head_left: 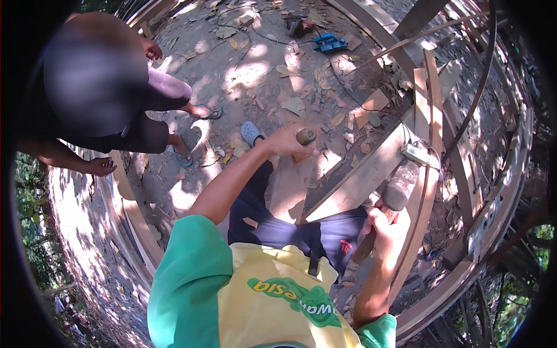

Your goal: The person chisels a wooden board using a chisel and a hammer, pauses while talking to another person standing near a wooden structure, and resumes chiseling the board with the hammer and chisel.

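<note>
My left hand [288, 141] is closed around an upright tool with a rounded wooden handle [306, 137], which looks like a chisel; its lower end is hidden. It stands over a wooden board [288, 188] that runs back toward my lap. My right hand [387, 227] grips the handle of a mallet [401, 184] with a thick, worn, cylindrical grey-brown head. The mallet is held near my right knee, apart from the chisel. A wide plank [362, 174] slants away between my two hands.
A white power strip [420, 155] rests on long timbers [432, 110] at the right. A blue power tool [329, 42] and cables lie on the leaf-strewn ground ahead. Another person [125, 95] stands at the left, both hands hanging down. More beams [136, 226] lie behind that person.
</note>
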### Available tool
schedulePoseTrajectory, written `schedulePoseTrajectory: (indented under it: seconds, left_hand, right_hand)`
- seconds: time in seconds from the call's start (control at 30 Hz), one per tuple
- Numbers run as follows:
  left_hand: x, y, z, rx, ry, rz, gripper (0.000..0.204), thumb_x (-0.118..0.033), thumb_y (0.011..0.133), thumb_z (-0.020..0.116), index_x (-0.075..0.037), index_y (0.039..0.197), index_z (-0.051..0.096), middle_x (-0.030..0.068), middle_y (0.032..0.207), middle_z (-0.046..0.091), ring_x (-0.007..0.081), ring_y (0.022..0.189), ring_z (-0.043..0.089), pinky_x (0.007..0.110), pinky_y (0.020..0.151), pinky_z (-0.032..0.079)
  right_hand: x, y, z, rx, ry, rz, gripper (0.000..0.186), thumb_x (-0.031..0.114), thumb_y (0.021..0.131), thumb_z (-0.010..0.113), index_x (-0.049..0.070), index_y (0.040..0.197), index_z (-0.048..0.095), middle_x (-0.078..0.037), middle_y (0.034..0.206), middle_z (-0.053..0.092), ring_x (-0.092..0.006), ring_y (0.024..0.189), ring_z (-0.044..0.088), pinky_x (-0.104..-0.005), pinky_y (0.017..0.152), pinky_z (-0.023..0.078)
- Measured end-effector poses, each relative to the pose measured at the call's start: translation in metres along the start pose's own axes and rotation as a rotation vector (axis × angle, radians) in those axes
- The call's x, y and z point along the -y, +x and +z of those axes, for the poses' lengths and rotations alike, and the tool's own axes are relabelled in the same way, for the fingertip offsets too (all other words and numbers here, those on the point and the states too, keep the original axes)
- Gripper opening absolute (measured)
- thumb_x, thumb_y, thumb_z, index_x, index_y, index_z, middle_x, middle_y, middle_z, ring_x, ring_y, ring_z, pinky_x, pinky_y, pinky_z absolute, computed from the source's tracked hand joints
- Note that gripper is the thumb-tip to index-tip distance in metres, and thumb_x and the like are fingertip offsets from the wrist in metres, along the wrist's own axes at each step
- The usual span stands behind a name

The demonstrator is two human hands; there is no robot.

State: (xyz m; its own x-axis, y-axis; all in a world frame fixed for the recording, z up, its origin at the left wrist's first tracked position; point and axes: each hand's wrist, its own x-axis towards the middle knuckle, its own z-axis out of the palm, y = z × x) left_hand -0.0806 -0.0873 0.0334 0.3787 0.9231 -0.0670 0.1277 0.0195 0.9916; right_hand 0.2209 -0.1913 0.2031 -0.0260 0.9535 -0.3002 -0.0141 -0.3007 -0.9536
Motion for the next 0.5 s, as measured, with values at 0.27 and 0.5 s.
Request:
schedulePoseTrajectory:
  seconds: [0.27, 0.5]
  left_hand:
    - [0.022, -0.02, -0.019, 0.111, 0.049, -0.136, 0.063, -0.037, 0.07, 0.085, -0.006, 0.122, 0.069, 0.0132, 0.109, 0.071, 0.0274, 0.103, 0.066, 0.04, 0.093, 0.049]
    - [0.021, -0.034, -0.022, -0.135, 0.385, 0.093, 0.066, -0.04, 0.064, 0.082, -0.009, 0.122, 0.07, 0.0174, 0.12, 0.07, 0.0365, 0.112, 0.065, 0.043, 0.095, 0.05]
  right_hand:
    - [0.153, 0.003, 0.013, 0.201, 0.29, -0.779, 0.013, 0.009, 0.095, 0.056, 0.005, 0.103, 0.047, -0.004, 0.074, 0.045, -0.012, 0.054, 0.046, -0.0262, 0.049, 0.043]
    - [0.161, 0.018, 0.087, 0.102, 0.534, -1.075, 0.021, 0.01, 0.096, 0.046, 0.011, 0.079, 0.034, -0.001, 0.064, 0.038, -0.0108, 0.048, 0.041, -0.0242, 0.043, 0.04]
